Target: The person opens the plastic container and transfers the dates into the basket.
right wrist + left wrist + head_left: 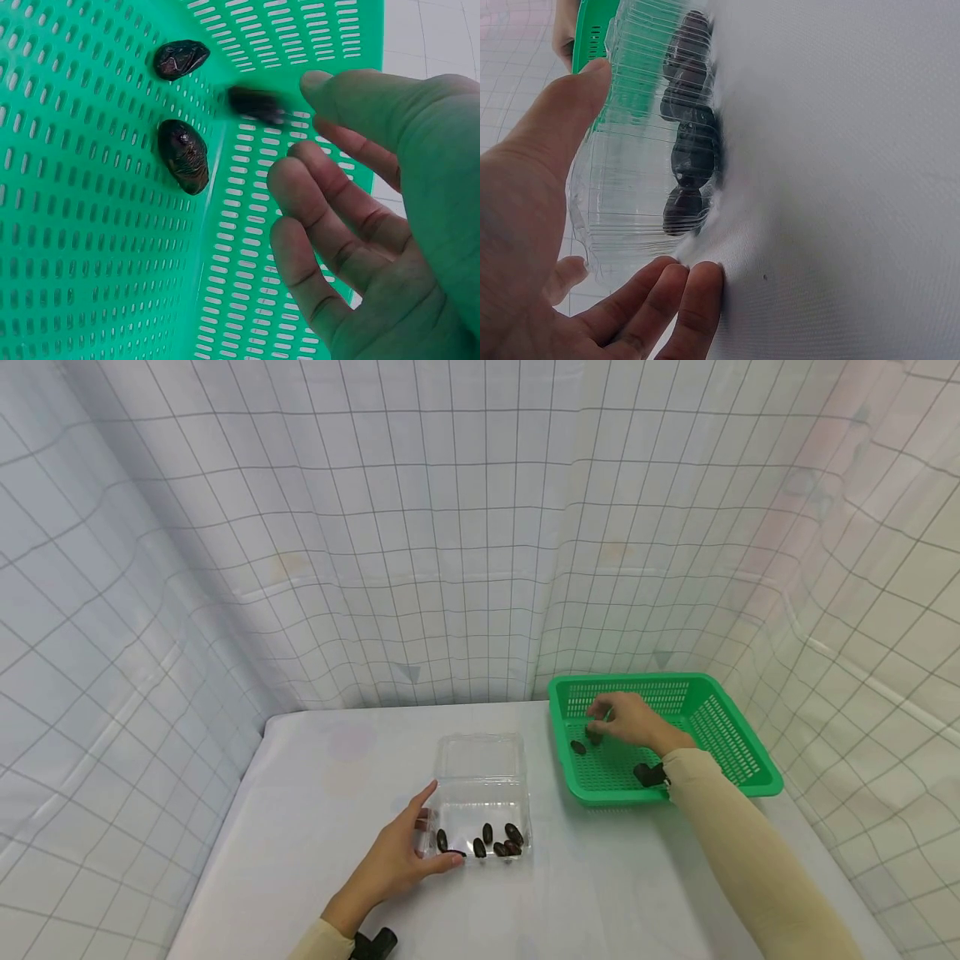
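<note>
A clear plastic clamshell box (480,814) stands on the table with its lid (481,757) folded back. Several dark, glossy, oval dates (694,154) lie along its front side. My left hand (393,860) holds the box at its near left corner, thumb along the front and fingers at the left side. Inside the green basket (667,797), my right hand (633,722) has thumb and fingers apart. One blurred date (257,105) appears just off its fingertips in the right wrist view. Two wrinkled dates (184,156) lie on the basket's floor beyond it.
The basket's slotted walls rise around my right hand at the table's back right. White cloth (337,777) covers the table. Gridded white curtains (420,527) hang behind and on both sides. A black wrist camera (648,774) sits below my right wrist, over the basket.
</note>
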### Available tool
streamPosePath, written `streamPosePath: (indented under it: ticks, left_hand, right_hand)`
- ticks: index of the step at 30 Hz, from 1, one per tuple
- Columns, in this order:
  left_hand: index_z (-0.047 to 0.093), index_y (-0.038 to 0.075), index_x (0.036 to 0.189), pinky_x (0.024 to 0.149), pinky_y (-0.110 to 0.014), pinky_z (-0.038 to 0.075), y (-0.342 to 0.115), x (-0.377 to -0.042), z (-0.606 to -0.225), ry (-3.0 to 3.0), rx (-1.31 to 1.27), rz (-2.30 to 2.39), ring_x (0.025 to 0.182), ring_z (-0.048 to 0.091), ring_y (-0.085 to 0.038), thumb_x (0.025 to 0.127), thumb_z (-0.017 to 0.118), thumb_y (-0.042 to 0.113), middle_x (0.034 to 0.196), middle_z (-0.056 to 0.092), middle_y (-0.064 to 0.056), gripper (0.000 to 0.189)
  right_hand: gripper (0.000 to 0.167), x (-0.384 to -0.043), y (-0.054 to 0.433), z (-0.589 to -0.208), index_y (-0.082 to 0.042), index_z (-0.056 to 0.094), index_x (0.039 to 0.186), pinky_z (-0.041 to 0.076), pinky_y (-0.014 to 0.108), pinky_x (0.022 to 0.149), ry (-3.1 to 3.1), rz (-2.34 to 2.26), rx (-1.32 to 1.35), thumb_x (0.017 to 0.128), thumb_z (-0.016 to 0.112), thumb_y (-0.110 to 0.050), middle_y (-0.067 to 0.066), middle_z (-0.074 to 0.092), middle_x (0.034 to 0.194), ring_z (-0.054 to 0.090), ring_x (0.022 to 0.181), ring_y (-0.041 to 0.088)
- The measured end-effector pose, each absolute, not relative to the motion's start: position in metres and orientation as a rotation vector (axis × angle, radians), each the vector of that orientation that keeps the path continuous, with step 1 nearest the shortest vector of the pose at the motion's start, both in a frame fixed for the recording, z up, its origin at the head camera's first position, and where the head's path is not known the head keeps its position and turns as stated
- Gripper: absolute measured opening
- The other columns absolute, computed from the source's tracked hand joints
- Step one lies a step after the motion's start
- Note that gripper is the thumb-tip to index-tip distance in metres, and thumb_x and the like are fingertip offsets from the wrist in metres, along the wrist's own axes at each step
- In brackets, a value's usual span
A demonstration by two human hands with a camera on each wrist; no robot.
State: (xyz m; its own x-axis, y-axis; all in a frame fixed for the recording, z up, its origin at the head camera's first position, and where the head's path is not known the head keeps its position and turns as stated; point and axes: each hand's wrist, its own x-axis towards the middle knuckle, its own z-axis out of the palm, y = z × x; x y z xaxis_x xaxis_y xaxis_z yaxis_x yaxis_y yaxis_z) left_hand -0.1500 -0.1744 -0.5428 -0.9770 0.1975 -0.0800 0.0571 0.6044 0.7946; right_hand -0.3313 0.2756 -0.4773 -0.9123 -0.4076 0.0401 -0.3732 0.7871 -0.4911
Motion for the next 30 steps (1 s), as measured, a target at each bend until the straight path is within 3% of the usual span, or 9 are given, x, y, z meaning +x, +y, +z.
streamPosePath:
  ticks: [7,15,30]
  left_hand:
    - [0.036,0.023,0.185,0.08,-0.03,0.056,-0.174,-0.15,-0.542,2.667,0.213,1.305,0.133,0.069,-0.027,0.083,0.109,0.041,0.158,0.07,-0.017,0.126]
    - [0.036,0.023,0.185,0.079,-0.03,0.056,-0.175,-0.152,-0.544,2.662,0.215,1.311,0.133,0.069,-0.027,0.083,0.109,0.041,0.159,0.07,-0.018,0.126]
    - [0.036,0.022,0.185,0.082,-0.031,0.056,-0.176,-0.153,-0.542,2.676,0.226,1.298,0.135,0.069,-0.029,0.083,0.109,0.041,0.158,0.07,-0.018,0.127]
  right_hand:
    - [0.026,-0.329,0.277,-0.477,-0.002,0.082,0.131,0.065,0.061,0.103,2.907,-0.806,-0.598,0.11,0.082,-0.017,0.017,0.083,0.125,0.079,0.117,0.038]
    - [0.025,-0.323,0.27,-0.469,-0.001,0.082,0.131,0.067,0.056,0.097,2.922,-0.814,-0.644,0.11,0.081,-0.015,0.02,0.083,0.131,0.081,0.113,0.036]
    - [0.016,-0.294,0.217,-0.439,-0.004,0.084,0.121,0.066,0.047,0.09,2.941,-0.752,-0.987,0.106,0.085,-0.011,0.011,0.085,0.119,0.077,0.097,0.021]
